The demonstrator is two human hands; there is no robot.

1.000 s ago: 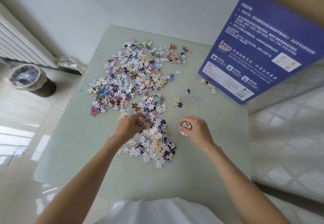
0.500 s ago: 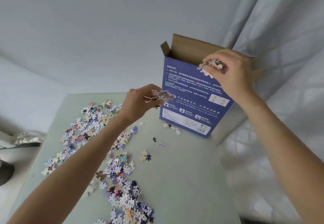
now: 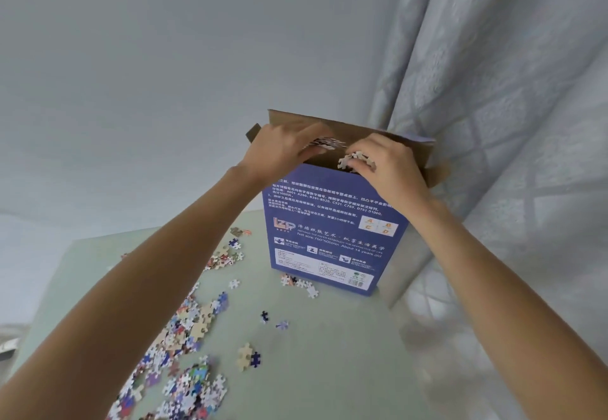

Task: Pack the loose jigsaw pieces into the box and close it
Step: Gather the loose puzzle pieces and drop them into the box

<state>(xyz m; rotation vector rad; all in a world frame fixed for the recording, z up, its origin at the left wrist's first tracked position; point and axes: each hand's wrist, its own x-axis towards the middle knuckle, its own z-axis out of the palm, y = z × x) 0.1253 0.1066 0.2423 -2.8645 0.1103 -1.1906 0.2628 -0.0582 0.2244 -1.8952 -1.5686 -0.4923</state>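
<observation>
A tall blue jigsaw box (image 3: 332, 238) stands upright at the table's far right, its brown top flaps (image 3: 348, 130) folded open. My left hand (image 3: 283, 150) grips a flat bunch of jigsaw pieces (image 3: 327, 143) over the box's open mouth. My right hand (image 3: 388, 169) pinches a second clump of pale pieces (image 3: 355, 159) at the front rim of the opening. Loose jigsaw pieces (image 3: 187, 347) lie scattered over the pale green table (image 3: 329, 354), mostly at the left, with a few at the box's foot (image 3: 299, 283).
A pale patterned curtain (image 3: 493, 123) hangs close behind and to the right of the box. A plain grey wall (image 3: 164, 74) fills the background. Two small pieces (image 3: 273, 319) lie alone mid-table, and a joined pair (image 3: 248, 357) nearer me.
Both hands rose from the pile on the table with pieces. The left hand has now joined the right at the box's open top. The camera tilted upward.
</observation>
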